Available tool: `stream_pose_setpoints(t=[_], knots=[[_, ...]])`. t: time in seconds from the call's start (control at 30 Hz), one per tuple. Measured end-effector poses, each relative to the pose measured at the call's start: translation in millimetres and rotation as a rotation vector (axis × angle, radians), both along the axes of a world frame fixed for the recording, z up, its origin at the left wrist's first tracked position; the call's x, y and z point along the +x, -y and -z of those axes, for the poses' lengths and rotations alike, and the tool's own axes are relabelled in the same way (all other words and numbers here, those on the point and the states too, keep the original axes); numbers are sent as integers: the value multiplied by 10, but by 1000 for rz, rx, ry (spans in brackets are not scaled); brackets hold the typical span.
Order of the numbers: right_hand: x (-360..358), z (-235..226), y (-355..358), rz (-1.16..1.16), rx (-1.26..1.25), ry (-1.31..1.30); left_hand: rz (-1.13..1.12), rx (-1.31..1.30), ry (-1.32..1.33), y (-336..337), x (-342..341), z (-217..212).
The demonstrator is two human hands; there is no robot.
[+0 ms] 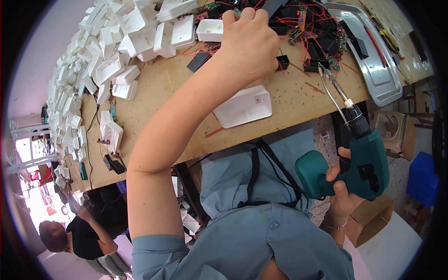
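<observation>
two bare hands work over the wooden surface: the left hand reaches among red-wired black parts, its grip hidden, near a white plastic housing, while the right hand is clamped on a teal cordless screwdriver.

Left hand reaching far forward, fingers curled — right hand gripping, low

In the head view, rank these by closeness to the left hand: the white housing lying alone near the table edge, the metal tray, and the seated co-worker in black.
From the left hand:
1. White housing, just below the hand on the wooden table.
2. Metal tray, off to the right on the table.
3. Co-worker in black, far lower left, beyond the table's end.
</observation>
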State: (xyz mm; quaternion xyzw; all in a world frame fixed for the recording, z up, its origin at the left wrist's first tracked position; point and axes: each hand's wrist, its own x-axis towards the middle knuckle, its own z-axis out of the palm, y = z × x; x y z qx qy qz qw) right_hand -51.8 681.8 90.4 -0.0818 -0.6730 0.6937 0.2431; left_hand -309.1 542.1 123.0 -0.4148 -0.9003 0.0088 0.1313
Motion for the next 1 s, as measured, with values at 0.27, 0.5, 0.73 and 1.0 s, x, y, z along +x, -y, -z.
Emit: stream_pose_setpoints(t=[0.27,0.5,0.73,1.0], knots=[[-48,-12,-45,26,-1,-4,55,131,32,-14,-14,115],[-78,-34,-14,25,-1,1,183,385,213,20,-47,131],[-126,-55,-35,46,40,-27,126,1336,785,311,-518,-121],[-214,-37,38,-61,-125,-53,549,1685,636,1215,-300,-622]])
